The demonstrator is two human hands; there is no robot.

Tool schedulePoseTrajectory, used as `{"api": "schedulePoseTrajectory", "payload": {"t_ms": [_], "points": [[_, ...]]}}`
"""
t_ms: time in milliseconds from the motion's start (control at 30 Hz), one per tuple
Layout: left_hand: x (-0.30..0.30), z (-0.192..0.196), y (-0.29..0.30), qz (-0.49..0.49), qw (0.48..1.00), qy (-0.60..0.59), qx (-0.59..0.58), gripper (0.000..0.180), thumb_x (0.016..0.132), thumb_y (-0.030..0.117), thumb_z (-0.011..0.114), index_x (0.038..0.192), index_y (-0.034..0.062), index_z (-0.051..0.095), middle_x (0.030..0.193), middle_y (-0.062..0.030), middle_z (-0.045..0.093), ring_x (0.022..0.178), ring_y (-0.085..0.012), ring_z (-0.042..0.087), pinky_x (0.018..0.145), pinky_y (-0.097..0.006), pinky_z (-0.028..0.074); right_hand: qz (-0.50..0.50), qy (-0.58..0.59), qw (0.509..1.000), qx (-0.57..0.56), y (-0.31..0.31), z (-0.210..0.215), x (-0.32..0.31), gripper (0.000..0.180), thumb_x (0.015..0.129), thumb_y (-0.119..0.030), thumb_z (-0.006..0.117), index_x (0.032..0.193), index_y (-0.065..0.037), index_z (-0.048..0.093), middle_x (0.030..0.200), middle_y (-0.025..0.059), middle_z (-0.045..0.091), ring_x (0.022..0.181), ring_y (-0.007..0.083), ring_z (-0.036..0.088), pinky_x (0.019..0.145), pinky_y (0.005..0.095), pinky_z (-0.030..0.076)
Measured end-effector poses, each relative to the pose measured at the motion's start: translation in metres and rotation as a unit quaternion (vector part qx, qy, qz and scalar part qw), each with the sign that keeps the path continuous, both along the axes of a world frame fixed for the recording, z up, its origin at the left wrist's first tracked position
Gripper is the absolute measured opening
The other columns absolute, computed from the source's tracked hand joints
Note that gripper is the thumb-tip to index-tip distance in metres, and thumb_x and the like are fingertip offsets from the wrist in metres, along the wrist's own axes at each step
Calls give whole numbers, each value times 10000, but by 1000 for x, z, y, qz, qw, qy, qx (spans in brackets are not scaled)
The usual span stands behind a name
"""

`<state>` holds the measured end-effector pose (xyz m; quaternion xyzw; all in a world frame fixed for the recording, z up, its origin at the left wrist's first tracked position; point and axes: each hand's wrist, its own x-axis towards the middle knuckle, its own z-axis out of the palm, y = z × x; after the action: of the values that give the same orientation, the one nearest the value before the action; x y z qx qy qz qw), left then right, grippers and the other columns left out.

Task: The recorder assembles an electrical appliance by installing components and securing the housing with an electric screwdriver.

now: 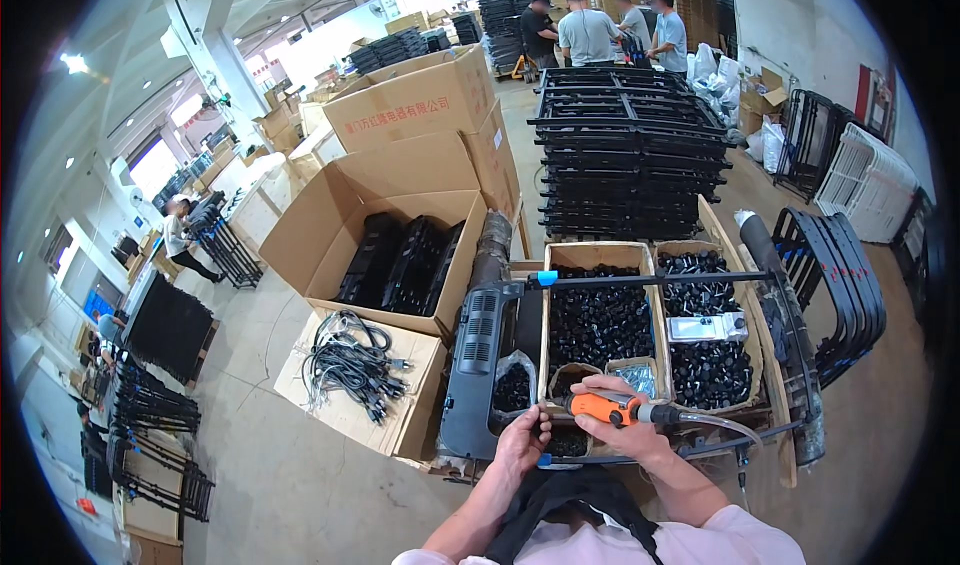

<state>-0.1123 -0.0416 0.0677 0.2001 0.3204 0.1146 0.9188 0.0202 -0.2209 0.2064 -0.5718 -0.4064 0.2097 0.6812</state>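
My right hand is wrapped round an orange and black power screwdriver, with a clear hose or cord running from its back end. The tool lies level, its tip toward the left. Beside that tip is my left hand, fingers curled together; what they hold, if anything, is too small to make out. Both hands are over the near side of a black metal frame, which lies across wooden part boxes. A dark grey plastic housing with vents sits at the frame's left end.
Wooden boxes hold black plastic parts, and a small tray has silver screws. Left are coiled black power cords on cardboard and an open carton of dark housings. Stacked black frames stand ahead; several people work farther back.
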Motion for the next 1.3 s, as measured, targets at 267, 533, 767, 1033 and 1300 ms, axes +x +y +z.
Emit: {"api": "schedulePoseTrajectory", "payload": {"t_ms": [267,533,767,1033,1300], "points": [[6,8,29,-7,998,-19,-59,310,1082,441,586,1053,133,596,827,31,543,701,-105,499,556,-234,399,10,5,1000,-9,31,-19,-6,516,854,-26,824,1322,-32,605,1243,131,722,1121,201,698,1006,368,567],[-3,7,75,29,988,-54,-143,278,1106,392,554,1111,123,622,803,40,553,652,-98,494,510,-230,384,-6,32,999,-30,80,-28,-20,462,889,-55,817,1299,-27,605,1242,108,710,1129,178,690,1019,346,555],[-6,14,105,11,986,-57,-153,250,1116,363,546,1123,122,614,823,40,549,669,-98,498,526,-235,387,-18,22,996,-79,123,-25,-29,473,894,-18,788,1323,-6,590,1256,118,701,1152,199,684,1021,363,554],[-17,2,128,43,969,-95,-224,283,1100,356,581,1195,93,625,850,24,581,692,-109,529,561,-247,427,-38,37,995,-88,167,-32,-42,486,885,6,777,1325,4,571,1285,153,689,1174,223,679,1057,374,541],[-40,26,146,69,986,-10,-154,265,1118,282,535,1216,62,646,911,-3,618,726,-127,553,594,-278,439,-55,2,991,-125,233,-29,-40,493,900,-7,778,1339,-7,555,1301,150,687,1194,224,671,1067,372,533]]}}
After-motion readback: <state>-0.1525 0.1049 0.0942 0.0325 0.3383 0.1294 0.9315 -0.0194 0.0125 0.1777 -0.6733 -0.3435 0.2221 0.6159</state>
